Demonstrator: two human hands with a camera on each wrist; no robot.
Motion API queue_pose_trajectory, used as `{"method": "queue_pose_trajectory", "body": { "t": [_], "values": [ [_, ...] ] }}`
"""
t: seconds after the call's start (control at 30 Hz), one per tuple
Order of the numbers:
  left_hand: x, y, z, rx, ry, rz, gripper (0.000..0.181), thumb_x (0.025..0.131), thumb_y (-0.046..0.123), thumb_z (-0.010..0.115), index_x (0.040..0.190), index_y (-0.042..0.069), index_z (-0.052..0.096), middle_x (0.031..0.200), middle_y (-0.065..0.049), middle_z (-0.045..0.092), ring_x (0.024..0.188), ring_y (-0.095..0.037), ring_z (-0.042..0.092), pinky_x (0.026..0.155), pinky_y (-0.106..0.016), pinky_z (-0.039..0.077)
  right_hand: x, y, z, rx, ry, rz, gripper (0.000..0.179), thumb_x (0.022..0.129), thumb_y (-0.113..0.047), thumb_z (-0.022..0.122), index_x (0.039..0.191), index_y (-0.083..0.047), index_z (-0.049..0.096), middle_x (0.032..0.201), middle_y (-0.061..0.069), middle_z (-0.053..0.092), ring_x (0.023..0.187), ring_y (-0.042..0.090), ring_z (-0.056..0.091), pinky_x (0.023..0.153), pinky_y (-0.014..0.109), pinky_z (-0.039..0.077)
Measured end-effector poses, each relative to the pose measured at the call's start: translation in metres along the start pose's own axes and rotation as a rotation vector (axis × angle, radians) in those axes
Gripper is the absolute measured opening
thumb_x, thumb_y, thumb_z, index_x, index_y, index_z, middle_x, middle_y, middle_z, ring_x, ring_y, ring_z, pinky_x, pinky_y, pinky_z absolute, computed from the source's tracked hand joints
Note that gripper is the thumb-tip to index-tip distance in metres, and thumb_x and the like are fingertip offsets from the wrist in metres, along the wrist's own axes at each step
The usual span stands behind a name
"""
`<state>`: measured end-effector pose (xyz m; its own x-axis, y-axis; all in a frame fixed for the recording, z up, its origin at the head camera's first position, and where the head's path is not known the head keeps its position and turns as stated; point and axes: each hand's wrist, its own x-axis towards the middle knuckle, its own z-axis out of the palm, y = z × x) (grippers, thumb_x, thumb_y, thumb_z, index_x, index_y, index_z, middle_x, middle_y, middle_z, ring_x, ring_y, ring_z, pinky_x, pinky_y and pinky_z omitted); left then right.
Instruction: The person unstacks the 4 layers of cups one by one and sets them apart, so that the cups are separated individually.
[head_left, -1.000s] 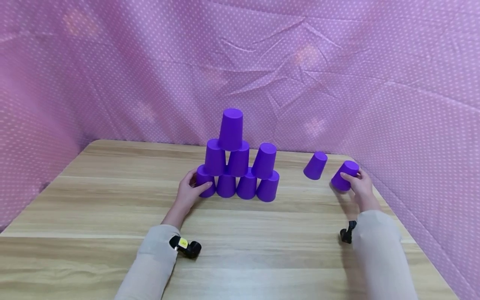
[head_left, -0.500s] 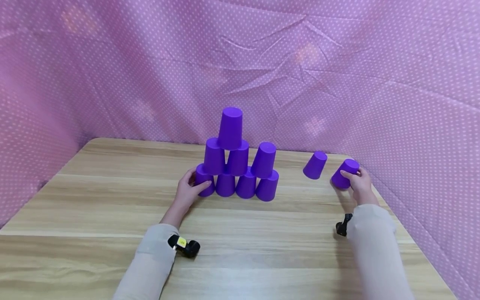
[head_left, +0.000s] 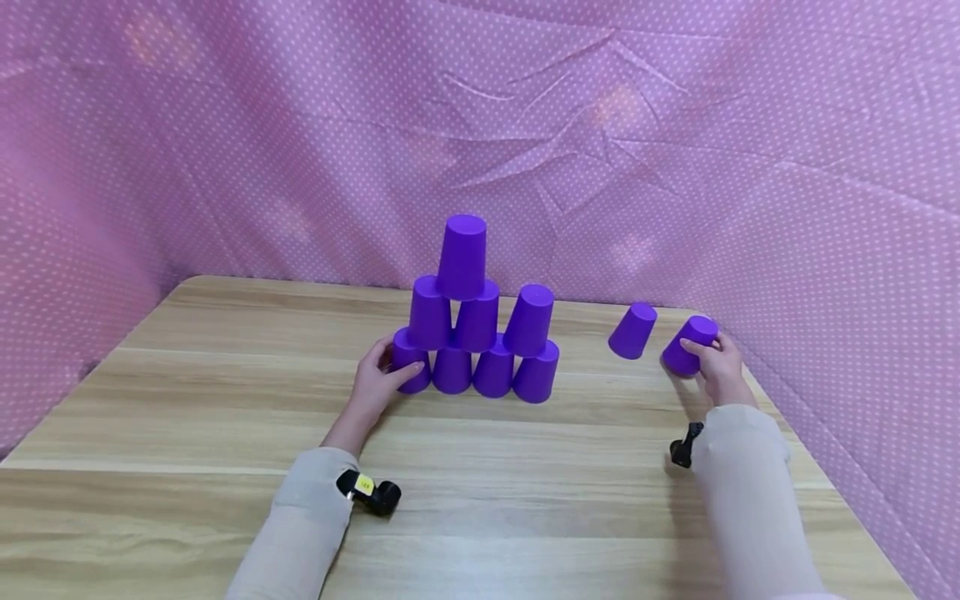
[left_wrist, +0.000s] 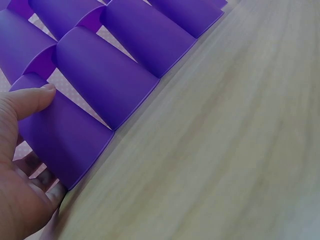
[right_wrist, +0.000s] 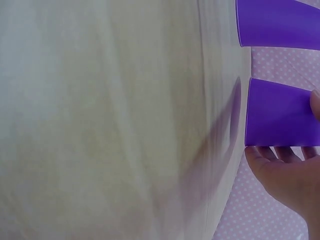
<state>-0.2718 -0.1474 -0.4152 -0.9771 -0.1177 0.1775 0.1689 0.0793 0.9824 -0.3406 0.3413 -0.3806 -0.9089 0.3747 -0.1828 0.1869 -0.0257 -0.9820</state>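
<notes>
Seeing a pyramid of purple cups (head_left: 477, 321) a bit below the middle of the frame, all upside down: four along the bottom, three bridging those, plus one top cup (head_left: 462, 258) over the left two of the middle row. Got the left hand (head_left: 373, 382) curled around the bottom-left cup (head_left: 411, 357), pinching it with thumb across the near side and fingers tucked round the outer side.

Found the right hand (head_left: 722, 368) over at right of frame, gripping the far-right cup (head_left: 681, 358) between thumb and fingers. Can't tell about full contact between its rim and the tabletop, tbh. Also spotted a loose cup (head_left: 632, 331) just left of that, upside down too, well apart from the pyramid.

Getting a nice close-up in the left wrist view, with the bottom row running diagonally toward the top. All on a light wood-grain table (head_left: 525, 483), with pink polka-dot cloth (head_left: 480, 125) hanging behind and at the sides. Wearing pale sleeves (head_left: 750, 492), with a black gadget (head_left: 371, 493) at each cuff.
</notes>
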Motion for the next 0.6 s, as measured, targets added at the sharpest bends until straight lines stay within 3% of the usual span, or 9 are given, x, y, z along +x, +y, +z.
{"method": "queue_pose_trajectory", "body": {
  "t": [0.17, 0.27, 0.4, 0.6],
  "values": [
    [0.001, -0.001, 0.0, 0.022, 0.006, 0.008, 0.057, 0.073, 0.007, 0.067, 0.124, 0.003, 0.041, 0.117, -0.018, 0.046, 0.106, -0.027, 0.042, 0.091, -0.037, 0.032, 0.044, 0.029, -0.013, 0.103, -0.025, -0.022, 0.091, 0.064, -0.014, 0.077, 0.137, -0.022, 0.023, 0.129, 0.01, 0.029, 0.122, 0.025, 0.026, 0.097, 0.033, 0.026],
    [0.001, -0.002, 0.0, 0.03, 0.005, 0.009, 0.057, 0.073, 0.008, 0.068, 0.124, 0.003, 0.042, 0.118, -0.017, 0.046, 0.107, -0.027, 0.042, 0.092, -0.036, 0.032, 0.054, 0.035, -0.014, 0.125, -0.029, -0.038, 0.088, 0.066, -0.012, 0.075, 0.137, -0.024, 0.024, 0.133, 0.011, 0.025, 0.122, 0.027, 0.025, 0.097, 0.036, 0.024],
    [0.001, -0.002, 0.0, 0.023, 0.002, 0.002, 0.058, 0.073, 0.008, 0.068, 0.125, 0.004, 0.041, 0.119, -0.017, 0.045, 0.109, -0.027, 0.04, 0.093, -0.036, 0.031, 0.047, 0.032, -0.012, 0.094, -0.042, -0.016, 0.087, 0.066, -0.013, 0.075, 0.136, -0.028, 0.025, 0.13, 0.01, 0.028, 0.121, 0.027, 0.027, 0.096, 0.036, 0.026],
    [0.001, -0.001, 0.0, 0.026, 0.004, -0.001, 0.059, 0.073, 0.008, 0.068, 0.125, 0.003, 0.04, 0.119, -0.018, 0.045, 0.108, -0.027, 0.041, 0.092, -0.037, 0.032, 0.015, 0.013, -0.003, 0.049, -0.056, 0.014, 0.082, 0.071, -0.01, 0.07, 0.136, -0.027, 0.023, 0.131, 0.009, 0.028, 0.12, 0.025, 0.028, 0.095, 0.035, 0.027]
  ]
}}
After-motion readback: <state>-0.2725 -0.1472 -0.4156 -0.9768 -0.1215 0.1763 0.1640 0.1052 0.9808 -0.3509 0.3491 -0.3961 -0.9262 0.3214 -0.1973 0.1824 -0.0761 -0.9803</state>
